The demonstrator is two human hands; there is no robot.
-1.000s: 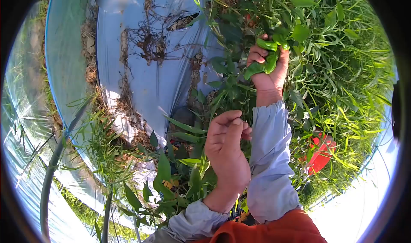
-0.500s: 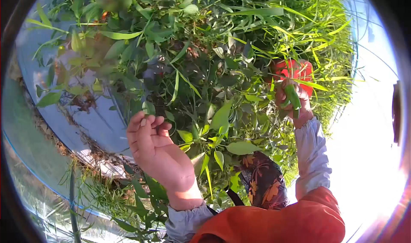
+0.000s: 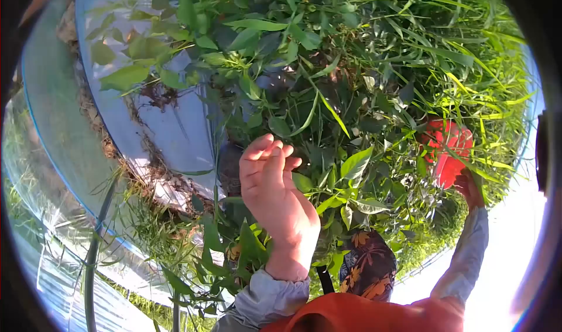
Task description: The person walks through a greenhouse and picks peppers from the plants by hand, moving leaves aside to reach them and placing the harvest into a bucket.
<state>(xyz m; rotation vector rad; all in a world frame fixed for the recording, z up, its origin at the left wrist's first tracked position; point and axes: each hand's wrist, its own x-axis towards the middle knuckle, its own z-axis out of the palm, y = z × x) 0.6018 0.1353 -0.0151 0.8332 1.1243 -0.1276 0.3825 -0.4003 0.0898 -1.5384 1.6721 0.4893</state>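
Observation:
My left hand (image 3: pixel 278 200) is raised in the middle of the view in front of leafy pepper plants (image 3: pixel 328 92). Its fingers are loosely curved and hold nothing. My right hand (image 3: pixel 471 188) reaches out to the far right at the lower edge of a red container (image 3: pixel 448 150) that sits among tall grass. Leaves and grass blades cover most of that hand, so I cannot see its fingers or anything in them. Both arms wear pale grey sleeves over an orange top.
Blue-grey plastic sheeting (image 3: pixel 170 127) covers the ground on the left, with soil and dry roots along its edge. A dark hose (image 3: pixel 93 244) curves at lower left. A floral patterned cloth (image 3: pixel 366 262) shows below the plants. Dense grass (image 3: pixel 468 69) fills the right.
My right hand, which held green peppers, has swung right and down to the red container; the peppers are no longer visible. The view shifted, and my left hand stays raised and empty.

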